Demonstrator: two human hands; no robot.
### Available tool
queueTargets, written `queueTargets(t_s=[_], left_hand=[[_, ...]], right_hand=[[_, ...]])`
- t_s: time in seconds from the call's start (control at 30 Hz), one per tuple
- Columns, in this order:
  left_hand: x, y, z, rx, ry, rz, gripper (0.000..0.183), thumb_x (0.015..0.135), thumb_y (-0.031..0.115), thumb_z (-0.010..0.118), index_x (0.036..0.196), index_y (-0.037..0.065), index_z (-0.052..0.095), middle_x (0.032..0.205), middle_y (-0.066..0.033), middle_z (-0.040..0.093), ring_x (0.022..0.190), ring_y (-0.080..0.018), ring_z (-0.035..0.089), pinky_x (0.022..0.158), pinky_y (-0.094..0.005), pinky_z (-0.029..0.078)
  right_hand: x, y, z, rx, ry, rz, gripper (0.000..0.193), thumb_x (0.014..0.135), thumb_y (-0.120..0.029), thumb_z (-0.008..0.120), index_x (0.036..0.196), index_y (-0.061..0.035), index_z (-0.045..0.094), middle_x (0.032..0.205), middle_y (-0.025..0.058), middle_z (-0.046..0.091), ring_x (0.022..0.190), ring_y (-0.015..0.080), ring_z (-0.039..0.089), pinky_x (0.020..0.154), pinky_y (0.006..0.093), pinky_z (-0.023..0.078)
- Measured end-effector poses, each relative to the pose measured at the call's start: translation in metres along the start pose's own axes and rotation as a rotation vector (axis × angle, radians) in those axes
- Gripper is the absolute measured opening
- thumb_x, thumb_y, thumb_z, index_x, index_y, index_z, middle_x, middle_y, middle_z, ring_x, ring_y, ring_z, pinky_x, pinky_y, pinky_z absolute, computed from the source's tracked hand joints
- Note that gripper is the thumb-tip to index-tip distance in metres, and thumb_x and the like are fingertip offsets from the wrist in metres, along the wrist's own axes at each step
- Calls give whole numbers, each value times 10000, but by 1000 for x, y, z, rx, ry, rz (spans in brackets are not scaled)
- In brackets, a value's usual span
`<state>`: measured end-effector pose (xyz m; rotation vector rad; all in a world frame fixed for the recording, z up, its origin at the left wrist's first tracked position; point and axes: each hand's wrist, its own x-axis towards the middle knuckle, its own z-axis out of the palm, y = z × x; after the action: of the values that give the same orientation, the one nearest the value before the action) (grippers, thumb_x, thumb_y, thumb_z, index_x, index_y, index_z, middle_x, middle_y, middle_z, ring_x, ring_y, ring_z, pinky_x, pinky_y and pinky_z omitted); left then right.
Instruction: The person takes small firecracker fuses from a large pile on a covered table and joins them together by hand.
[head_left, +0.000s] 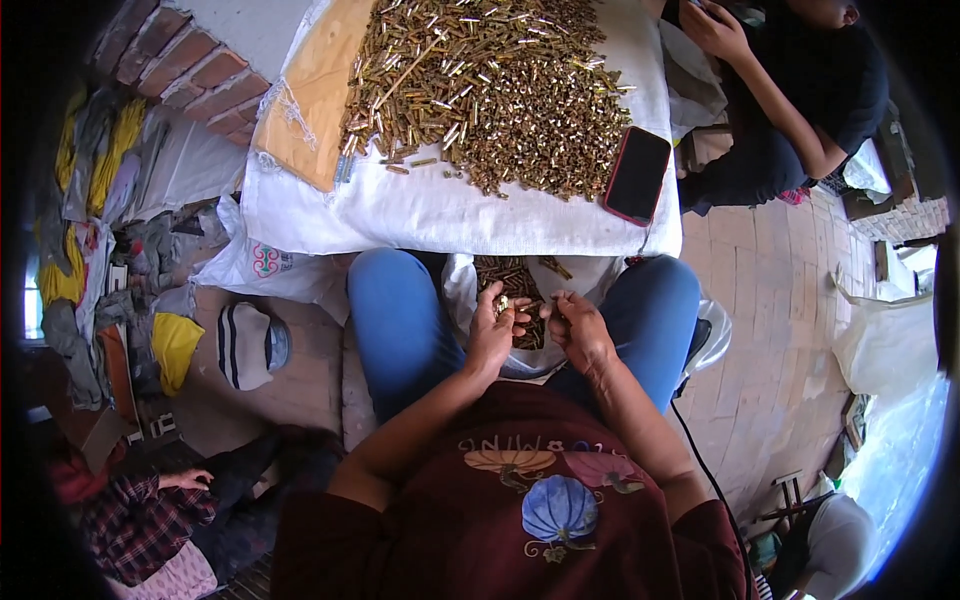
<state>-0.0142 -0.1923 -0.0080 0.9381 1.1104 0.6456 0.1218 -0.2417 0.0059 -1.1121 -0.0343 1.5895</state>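
Observation:
My left hand [489, 330] is curled, palm up, around a few small shiny brass-coloured metal pieces [503, 304]. Close beside it, my right hand [582, 330] has thumb and fingers pinched together; whatever lies between the tips is too small to make out. Both hands are above an open white bag [459, 285] between my knees, with many slim brass-coloured metal pieces [527, 333] inside. On the white-covered table [440, 222] in front of me spreads a big pile of similar pieces [470, 90], longer ones to the left and short ones to the right.
A wooden board [318, 110] lies along the table's left side, and a dark phone with a red edge [637, 175] at its right corner. Another person [800, 90] sits at the right; one more [150, 520] is at lower left. A cable [705, 455] runs by my right leg.

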Motion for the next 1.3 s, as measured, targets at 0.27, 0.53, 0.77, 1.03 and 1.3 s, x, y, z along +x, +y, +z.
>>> queueTargets(t_s=[0.27, 0.53, 0.77, 1.03, 1.3], left_hand=[[3, 6, -11, 207, -141, 97, 203, 807, 13, 511, 1007, 24, 542, 873, -63, 597, 695, -85, 575, 532, -193, 444], [-1, 8, -6, 428, -193, 501, 188, 769, 8, 553, 955, 4, 529, 861, -123, 599, 775, -207, 599, 666, -272, 462], [-9, 16, -5, 467, -167, 537, 148, 754, -15, 574, 886, -6, 507, 804, -99, 600, 745, -162, 596, 642, -258, 468], [-17, 21, 1, 608, -88, 712, 129, 742, -22, 584, 838, -6, 499, 766, -124, 595, 705, -191, 615, 606, -259, 473], [-21, 16, 3, 598, -47, 743, 147, 727, -19, 587, 835, -6, 488, 737, -131, 571, 687, -259, 587, 586, -304, 460]], right_hand=[[-5, -3, 5, -109, -131, -142, 67, 842, -155, 511, 808, -101, 531, 656, -30, 502, 459, 37, 313, 416, 167, 220], [-6, -4, 7, 21, -185, -29, 108, 851, -184, 507, 817, -84, 527, 647, -18, 503, 490, 45, 345, 444, 172, 258], [-6, -5, 4, 63, -222, -37, 110, 847, -180, 515, 797, -82, 527, 620, -14, 494, 463, 45, 328, 419, 169, 241], [-13, 1, 8, 184, -213, -18, 112, 843, -178, 521, 778, -88, 507, 583, -26, 449, 452, 42, 302, 419, 169, 241], [-11, 7, 4, 297, -341, 116, 78, 859, -174, 488, 820, -107, 491, 603, -22, 441, 458, 51, 299, 421, 173, 250]])
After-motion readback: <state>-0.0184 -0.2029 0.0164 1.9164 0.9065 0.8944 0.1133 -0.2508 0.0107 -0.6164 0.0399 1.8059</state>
